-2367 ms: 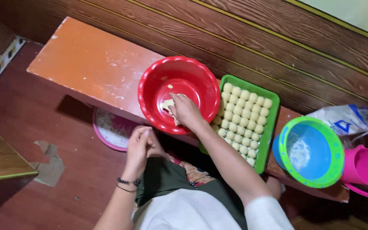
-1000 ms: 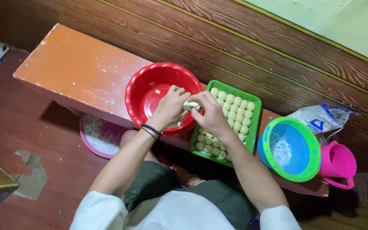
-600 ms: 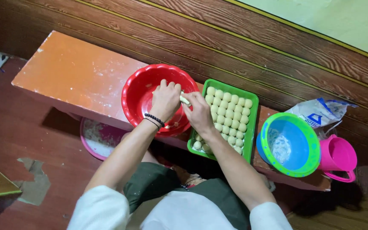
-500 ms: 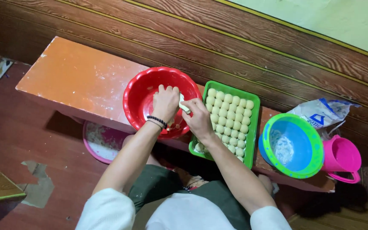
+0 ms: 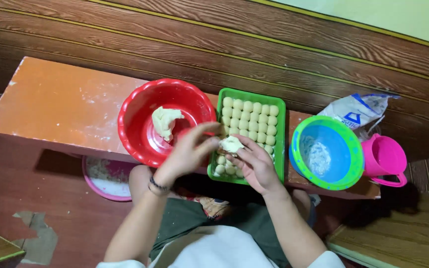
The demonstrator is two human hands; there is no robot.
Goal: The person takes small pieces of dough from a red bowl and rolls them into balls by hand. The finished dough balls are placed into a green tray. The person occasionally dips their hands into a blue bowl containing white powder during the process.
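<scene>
Right now I see both hands meeting at frame centre, over the seam between the red bowl (image 5: 140, 134) and the green tray (image 5: 280, 144). My right hand (image 5: 254, 164) lies palm up with the fingers loosely curled, cupping a small pale dough piece (image 5: 231, 144). My left hand (image 5: 187, 151) comes in from the left, fingers stretched toward that piece, tips at or just touching it; slightly blurred, so I can't tell if it actually pinches. A dark bracelet (image 5: 158, 186) sits on the left wrist.

Inside the red bowl, upper centre-left, a larger dough lump (image 5: 165, 122) rests against the bottom. The green tray just right of the bowl is packed with rows of small dough balls (image 5: 254, 116). Further right: a blue bowl with green rim (image 5: 296, 164), floury inside, then a pink jug (image 5: 384, 158) and a white flour bag (image 5: 358, 110) at upper right. All sit on an orange bench (image 5: 60, 106) dusted with flour. A pink basin (image 5: 106, 176) lies below the bench, lower left, on the floor.
</scene>
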